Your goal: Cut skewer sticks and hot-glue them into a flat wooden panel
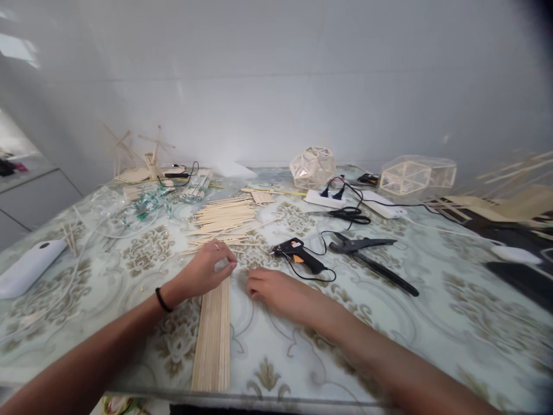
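My left hand (210,266) is over the far end of a flat row of long wooden sticks (212,346), its thumb and forefinger pinched together. Whatever lies between those fingertips is too small to make out. To its right, my right hand (270,288) rests low over the table with fingers curled together, and their grip is hidden. Just beyond the left hand is a loose pile of shorter thin sticks (225,213). A black glue gun (302,255) with an orange trigger lies on its side beyond my right hand. Black-handled pliers (374,259) lie farther right.
Scissors (348,214) and a white power strip (325,199) with black cords sit behind the glue gun. Stick-built frames (313,167) stand along the wall. At left are green-tipped packets (151,202) and a white device (32,268). Cables cross the patterned table (268,369).
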`<state>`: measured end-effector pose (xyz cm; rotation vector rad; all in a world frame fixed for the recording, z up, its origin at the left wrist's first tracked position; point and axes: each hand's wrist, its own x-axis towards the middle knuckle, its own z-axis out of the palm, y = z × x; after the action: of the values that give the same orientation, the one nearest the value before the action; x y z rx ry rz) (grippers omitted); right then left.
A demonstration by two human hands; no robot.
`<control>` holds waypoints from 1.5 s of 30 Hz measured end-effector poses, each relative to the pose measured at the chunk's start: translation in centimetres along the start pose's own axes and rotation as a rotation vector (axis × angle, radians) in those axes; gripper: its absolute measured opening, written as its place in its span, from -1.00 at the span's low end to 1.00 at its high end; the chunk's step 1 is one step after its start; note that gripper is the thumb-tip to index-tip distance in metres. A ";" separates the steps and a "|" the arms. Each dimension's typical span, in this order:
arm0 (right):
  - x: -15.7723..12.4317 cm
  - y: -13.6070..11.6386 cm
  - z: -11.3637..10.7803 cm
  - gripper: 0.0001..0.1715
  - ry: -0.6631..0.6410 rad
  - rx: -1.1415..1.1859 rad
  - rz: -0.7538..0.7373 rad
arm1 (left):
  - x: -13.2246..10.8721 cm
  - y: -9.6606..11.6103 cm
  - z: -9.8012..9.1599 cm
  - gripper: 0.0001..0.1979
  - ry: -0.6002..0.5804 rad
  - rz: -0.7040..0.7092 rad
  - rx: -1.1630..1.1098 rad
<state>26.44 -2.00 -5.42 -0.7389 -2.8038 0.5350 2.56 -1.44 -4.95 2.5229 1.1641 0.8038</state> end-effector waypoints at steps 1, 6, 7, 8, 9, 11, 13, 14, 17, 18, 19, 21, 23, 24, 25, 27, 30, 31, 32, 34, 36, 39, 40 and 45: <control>0.0 -0.2 -0.2 -0.76 -0.017 -0.015 0.011 | 0.0 0.2 0.0 -0.86 -0.020 0.021 -0.027; -0.7 -0.2 -0.8 -0.76 -0.108 0.000 0.067 | -0.3 1.0 0.4 -0.88 -0.148 0.107 -0.089; -0.9 0.0 -0.9 -0.78 -0.096 0.034 0.097 | -0.3 1.1 0.4 -0.89 -0.166 0.116 -0.088; -1.0 0.3 -0.8 -0.81 -0.072 0.071 0.130 | -0.4 1.2 0.5 -0.90 -0.182 0.124 -0.089; -1.0 0.6 -0.8 -0.83 -0.044 0.104 0.155 | -0.3 1.2 0.6 -0.91 -0.194 0.130 -0.093; -1.0 1.1 -0.5 -0.89 -0.003 0.142 0.162 | -0.3 1.2 1.0 -0.91 -0.210 0.140 -0.106; -0.9 1.5 -0.1 -0.94 0.020 0.148 0.127 | -0.2 1.2 1.3 -0.90 -0.214 0.150 -0.114; -0.8 1.6 0.1 -0.93 0.029 0.144 0.108 | -0.2 1.2 1.5 -0.89 -0.209 0.153 -0.112; -0.4 1.5 0.4 -0.91 0.050 0.105 0.083 | -0.2 1.3 2.0 -0.91 -0.194 0.145 -0.097; -0.3 1.4 0.4 -0.89 0.051 0.086 0.083 | -0.2 1.3 2.1 -0.91 -0.192 0.135 -0.093; -0.2 1.2 0.4 -0.87 0.046 0.067 0.085 | -0.3 1.4 2.2 -0.91 -0.193 0.122 -0.091; 0.1 0.8 0.2 -0.82 0.021 0.030 0.091 | -0.3 1.6 2.3 -0.91 -0.199 0.090 -0.091; 0.2 0.4 0.1 -0.80 -0.007 -0.010 0.099 | -0.3 1.9 2.3 -0.92 -0.204 0.051 -0.088; 0.2 0.3 0.0 -0.79 -0.018 -0.030 0.103 | -0.3 2.0 2.3 -0.91 -0.205 0.036 -0.086; 0.2 0.2 0.0 -0.80 -0.026 -0.049 0.107 | -0.3 2.1 2.3 -0.91 -0.207 0.024 -0.082; 0.1 0.0 0.0 -0.80 -0.041 -0.085 0.119 | -0.3 2.2 2.3 -0.91 -0.210 0.016 -0.073; 0.1 -0.3 0.0 -0.75 -0.077 -0.120 0.139 | -0.2 2.2 2.3 -0.91 -0.223 0.027 -0.066; 0.1 -0.5 -0.1 -0.72 -0.090 -0.126 0.145 | -0.2 2.2 2.2 -0.91 -0.228 0.033 -0.066; 0.1 -0.6 -0.2 -0.71 -0.104 -0.130 0.148 | -0.3 2.1 2.2 -0.91 -0.232 0.040 -0.068; -0.1 -0.9 -0.4 -0.68 -0.134 -0.135 0.136 | -0.3 2.0 2.1 -0.91 -0.233 0.054 -0.073; -0.4 -1.0 -0.8 -0.70 -0.159 -0.130 0.094 | -0.4 1.9 1.9 -0.93 -0.224 0.063 -0.071; -1.4 -0.5 -1.4 -0.83 -0.154 -0.028 0.080 | -0.6 1.8 1.9 -0.94 -0.216 0.090 -0.065; -1.8 -0.2 -1.7 -0.86 -0.137 0.045 0.106 | -0.6 1.8 1.9 -0.92 -0.218 0.100 -0.067; -2.4 1.0 -2.9 -0.87 0.073 0.209 0.221 | -0.5 1.9 2.1 -0.92 -0.229 0.075 -0.062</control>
<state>29.75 -1.51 -3.37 -1.0051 -2.5638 0.8060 4.67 -3.04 -6.07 2.5395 0.9614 0.5408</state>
